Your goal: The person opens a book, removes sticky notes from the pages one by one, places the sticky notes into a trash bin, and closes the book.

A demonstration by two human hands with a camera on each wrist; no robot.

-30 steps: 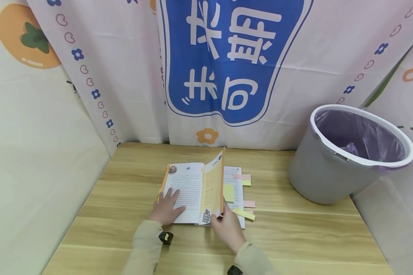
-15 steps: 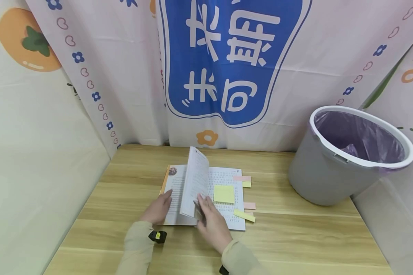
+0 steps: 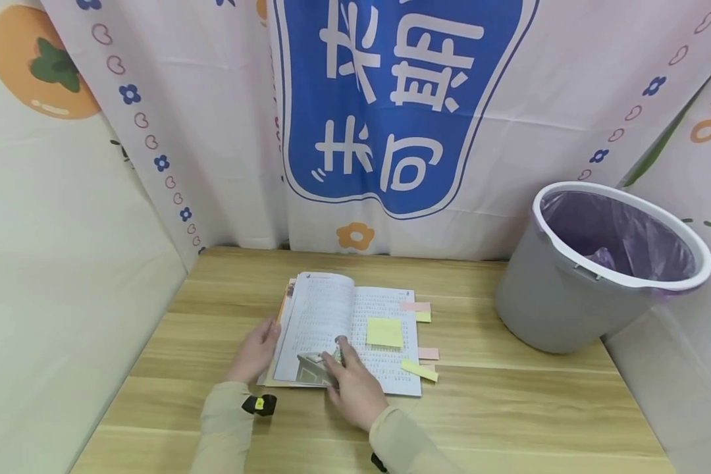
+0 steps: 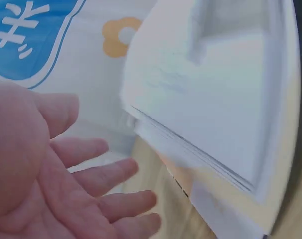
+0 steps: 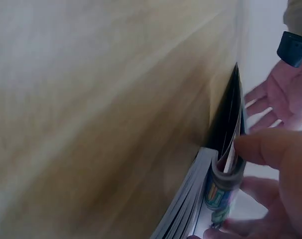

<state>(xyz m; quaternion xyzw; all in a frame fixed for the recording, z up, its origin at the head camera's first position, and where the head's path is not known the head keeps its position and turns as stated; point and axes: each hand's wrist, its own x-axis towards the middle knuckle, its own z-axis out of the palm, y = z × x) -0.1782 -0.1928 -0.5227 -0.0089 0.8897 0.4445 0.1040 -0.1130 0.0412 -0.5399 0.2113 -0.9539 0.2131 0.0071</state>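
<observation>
A book lies open on the wooden table, its left-hand leaves slightly lifted and curved, with a grey picture low on that page. A yellow sticky note sits on the right page. My right hand rests on the lower part of the left page near the spine, fingers extended and spread. In the right wrist view, its fingers touch the leaves beside the book's lower edge. My left hand is by the book's left edge. The left wrist view shows this hand with fingers extended, apart from the leaves.
Pink and yellow index tabs stick out from the book's right edge. A grey waste bin with a purple liner stands at the table's right. A printed white curtain hangs behind the table.
The raised leaves have turned over to the left, uncovering the right page with the sticky note. My right hand has moved left with them; my left hand has shifted off the page leftward.
</observation>
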